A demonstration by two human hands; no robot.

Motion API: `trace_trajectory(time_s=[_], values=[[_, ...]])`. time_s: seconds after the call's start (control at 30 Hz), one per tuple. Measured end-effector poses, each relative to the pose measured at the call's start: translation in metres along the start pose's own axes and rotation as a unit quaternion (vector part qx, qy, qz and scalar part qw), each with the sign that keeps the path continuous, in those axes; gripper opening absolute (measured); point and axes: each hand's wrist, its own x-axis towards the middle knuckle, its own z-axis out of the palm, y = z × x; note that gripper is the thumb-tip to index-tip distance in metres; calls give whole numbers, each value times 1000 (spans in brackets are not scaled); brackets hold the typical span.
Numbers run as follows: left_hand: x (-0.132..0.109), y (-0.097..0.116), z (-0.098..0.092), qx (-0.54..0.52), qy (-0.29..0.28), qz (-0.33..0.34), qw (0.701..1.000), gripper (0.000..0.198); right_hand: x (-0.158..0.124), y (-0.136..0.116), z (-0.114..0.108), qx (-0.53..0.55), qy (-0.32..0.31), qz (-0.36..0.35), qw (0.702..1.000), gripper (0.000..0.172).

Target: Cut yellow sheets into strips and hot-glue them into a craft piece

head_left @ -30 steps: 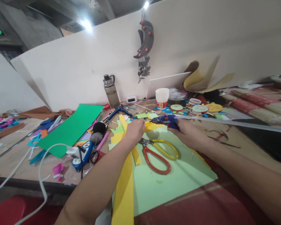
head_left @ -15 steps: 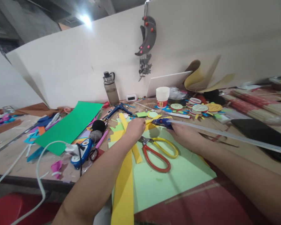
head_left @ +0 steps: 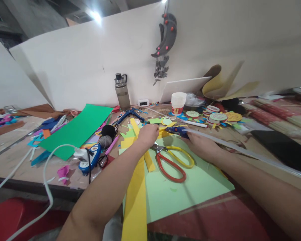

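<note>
Right hand [head_left: 192,139] wrapped round a blue glue gun [head_left: 177,130], nose aimed left. Left hand [head_left: 147,135] curled in a pinch on a small yellow piece [head_left: 162,132], by the look of it; fingertips mostly hidden. Yellow piece directly between both hands, near the far edge of the light green sheet [head_left: 185,197]. Nose touching paper or just off it: too small to tell.

Likely step: running glue onto the yellow piece. For a clean job, hold it flat and taut, squeeze gently, lay a thin bead, move the nose rather than the paper. Pinch well back from the tip; probably hot, and near the fingers.

Watch the long clear glue stick [head_left: 228,144], trailing to the right edge across the black slab [head_left: 273,144]. Give it slack, don't let it lever the gun sideways.

Scissors [head_left: 161,148] lying on the sheet between the forearms, blades by the left wrist; better slid aside before any wide swing. Long yellow strip [head_left: 135,207] crossing under the left forearm: avoid dragging or dripping on it. White marker [head_left: 195,124] just behind the gun, so lift clear. Once glued, press promptly, wait, release.
</note>
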Motion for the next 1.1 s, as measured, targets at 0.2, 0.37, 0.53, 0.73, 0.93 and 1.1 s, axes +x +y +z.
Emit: trace_trajectory(time_s=[0.2,0.37,0.53,0.73,0.93,1.1], values=[[4,-4,-1,-38,-3,-7,999,24,9,11,-2,0,-40,67,997,40],[4,-4,-3,-46,-9,-3,999,24,8,11,1,-9,-28,66,997,37],[3,-4,-2,-43,-5,-7,999,23,3,5,9,2,10,13,1000,37],[3,-3,-2,-50,-4,-2,999,23,3,5,5,-74,22,-57,995,38],[2,-3,-4,-51,-17,-14,998,23,0,-2,7,-89,30,-116,989,34],[-1,-2,-7,-32,-21,2,999,23,0,-4,8,-136,47,-103,984,41]])
